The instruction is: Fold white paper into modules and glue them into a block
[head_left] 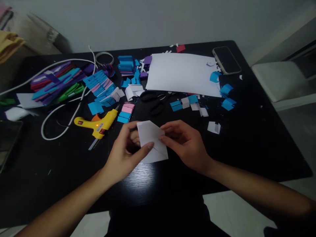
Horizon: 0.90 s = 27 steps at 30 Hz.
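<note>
A folded piece of white paper is held up above the near part of the black table. My left hand grips its left side, the thumb pressed across the front and the fingers behind. At the right edge, my right hand pinches the paper between thumb and fingertips. One corner at the top right is cut or folded off at a slant, and a crease line runs across the lower right. Just beyond the paper lie black-handled scissors and a small pink and blue folded paper piece.
A yellow hot glue gun with its light on lies to the left, near a looping white cable. Bundles of coloured folded paper are behind it. White sheets, paper scraps and a phone lie toward the back right.
</note>
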Each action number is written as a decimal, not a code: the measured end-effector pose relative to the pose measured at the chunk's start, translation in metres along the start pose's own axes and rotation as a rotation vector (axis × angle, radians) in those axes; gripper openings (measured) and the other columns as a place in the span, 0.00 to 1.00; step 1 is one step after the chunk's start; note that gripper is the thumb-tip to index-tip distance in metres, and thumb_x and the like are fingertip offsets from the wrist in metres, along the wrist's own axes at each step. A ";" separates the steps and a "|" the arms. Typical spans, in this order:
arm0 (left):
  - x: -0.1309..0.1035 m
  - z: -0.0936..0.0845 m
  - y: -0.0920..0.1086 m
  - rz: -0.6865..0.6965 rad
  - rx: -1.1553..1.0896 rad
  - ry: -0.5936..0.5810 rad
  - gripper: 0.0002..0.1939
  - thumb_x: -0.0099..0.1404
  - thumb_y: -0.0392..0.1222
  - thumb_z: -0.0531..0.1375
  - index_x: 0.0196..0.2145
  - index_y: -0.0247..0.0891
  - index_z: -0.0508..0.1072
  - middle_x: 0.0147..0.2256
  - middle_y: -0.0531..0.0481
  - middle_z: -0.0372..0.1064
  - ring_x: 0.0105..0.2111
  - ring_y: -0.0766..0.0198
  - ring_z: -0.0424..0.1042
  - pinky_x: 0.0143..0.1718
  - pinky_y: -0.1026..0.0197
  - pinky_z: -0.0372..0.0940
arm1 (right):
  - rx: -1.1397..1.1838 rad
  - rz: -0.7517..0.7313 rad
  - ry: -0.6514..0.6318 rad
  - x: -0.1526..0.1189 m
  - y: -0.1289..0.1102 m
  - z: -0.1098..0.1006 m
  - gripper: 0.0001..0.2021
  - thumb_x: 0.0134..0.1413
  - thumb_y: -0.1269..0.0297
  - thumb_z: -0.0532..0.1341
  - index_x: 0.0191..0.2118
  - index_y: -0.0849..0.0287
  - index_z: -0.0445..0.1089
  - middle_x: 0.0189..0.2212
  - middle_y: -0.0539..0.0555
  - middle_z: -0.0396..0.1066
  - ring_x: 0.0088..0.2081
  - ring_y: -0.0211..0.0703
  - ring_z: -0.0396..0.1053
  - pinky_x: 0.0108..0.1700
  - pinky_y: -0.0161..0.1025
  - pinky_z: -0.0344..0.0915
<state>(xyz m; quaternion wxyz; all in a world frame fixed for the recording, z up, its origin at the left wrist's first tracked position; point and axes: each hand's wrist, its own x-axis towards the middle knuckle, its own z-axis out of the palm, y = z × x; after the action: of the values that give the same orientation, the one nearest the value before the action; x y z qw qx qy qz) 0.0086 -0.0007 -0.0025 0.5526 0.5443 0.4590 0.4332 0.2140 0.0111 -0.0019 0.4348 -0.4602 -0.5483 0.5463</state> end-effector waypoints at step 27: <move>-0.004 -0.013 0.006 0.111 0.212 -0.067 0.11 0.71 0.36 0.56 0.41 0.41 0.80 0.38 0.48 0.75 0.32 0.64 0.72 0.31 0.62 0.66 | 0.047 0.016 -0.031 0.000 -0.001 -0.001 0.06 0.54 0.62 0.73 0.37 0.55 0.79 0.33 0.50 0.79 0.35 0.40 0.78 0.37 0.36 0.77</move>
<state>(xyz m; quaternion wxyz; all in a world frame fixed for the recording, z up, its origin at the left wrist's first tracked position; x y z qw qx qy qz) -0.0047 -0.0016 0.0040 0.4821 0.6383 0.4527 0.3940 0.2145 0.0113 -0.0010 0.4324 -0.4459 -0.5383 0.5696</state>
